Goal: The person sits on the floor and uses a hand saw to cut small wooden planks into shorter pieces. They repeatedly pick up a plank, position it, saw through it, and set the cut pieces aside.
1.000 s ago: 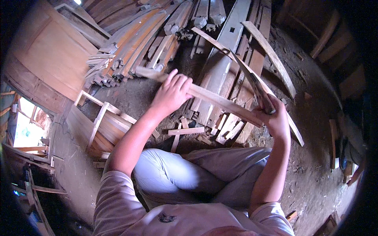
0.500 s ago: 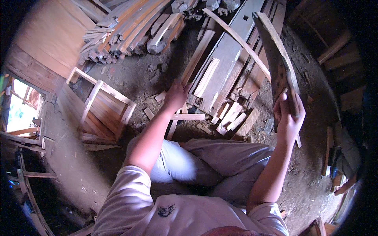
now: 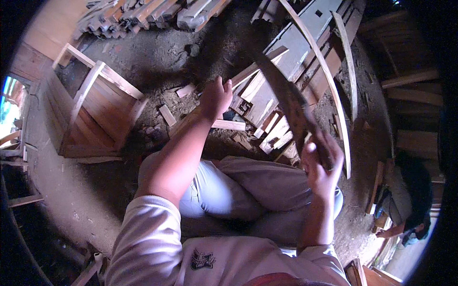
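The scary part is the long dark tool, which looks like a big knife. In this view its far part crosses over the thin wood strip, and I cannot tell if the two touch. If it slips along the wood, it could cut the left hand, which is near that side. If the wood turns or rolls in a loose hold, the tool could bounce off. A swing that goes too low could come down toward the bent legs.

The right hand has its fingers wrapped tight around the tool's handle, with the thumb along the side. The left hand's fingers are curled in, and they seem to be closed on the near end of the strip, but some are hidden. The strip slants up and away from that hand, toward the grey board. Small wood bits lie near its end on the dirt floor.
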Demonstrator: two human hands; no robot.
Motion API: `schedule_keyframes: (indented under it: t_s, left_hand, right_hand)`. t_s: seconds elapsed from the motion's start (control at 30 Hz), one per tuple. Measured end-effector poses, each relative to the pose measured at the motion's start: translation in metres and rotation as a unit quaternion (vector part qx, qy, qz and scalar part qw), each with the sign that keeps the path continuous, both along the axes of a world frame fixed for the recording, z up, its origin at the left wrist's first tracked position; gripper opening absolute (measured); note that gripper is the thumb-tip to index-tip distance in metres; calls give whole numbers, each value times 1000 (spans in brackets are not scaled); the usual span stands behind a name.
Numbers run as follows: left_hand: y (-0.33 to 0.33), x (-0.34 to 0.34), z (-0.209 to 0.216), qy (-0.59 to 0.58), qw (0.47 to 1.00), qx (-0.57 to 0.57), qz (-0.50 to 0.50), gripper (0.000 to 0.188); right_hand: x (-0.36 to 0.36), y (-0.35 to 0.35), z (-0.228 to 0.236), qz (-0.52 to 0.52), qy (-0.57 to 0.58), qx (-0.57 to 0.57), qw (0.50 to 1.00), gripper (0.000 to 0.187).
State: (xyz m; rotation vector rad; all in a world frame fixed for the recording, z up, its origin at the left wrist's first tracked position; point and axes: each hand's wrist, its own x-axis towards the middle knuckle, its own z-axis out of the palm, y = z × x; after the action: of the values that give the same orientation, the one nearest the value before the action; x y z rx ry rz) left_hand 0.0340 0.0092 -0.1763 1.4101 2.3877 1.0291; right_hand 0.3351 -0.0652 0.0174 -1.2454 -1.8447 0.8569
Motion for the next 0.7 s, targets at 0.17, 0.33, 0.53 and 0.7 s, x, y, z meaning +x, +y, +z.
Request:
schedule_keyframes:
  t_s: [0.17,0.33,0.53,0.7]
  left_hand:
    - [1,-9,-9,1,1000,-31,-3,48]
    - [-3,-6,3,-67,995,-61,-35,53]
    - [3,-11,-13,-44,996,-38,-67,47]
    - [7,-8,3,-87,992,-82,-46,69]
  right_hand:
    - [-32,-9,-1,30,-24,-104,994,34]
    - [-57,-15,-19,-2,-37,-60,997,25]
    - [-79,-22,-4,54,-95,-43,993,21]
    - [-65,-26,-32,-28,-15,-41,999,29]
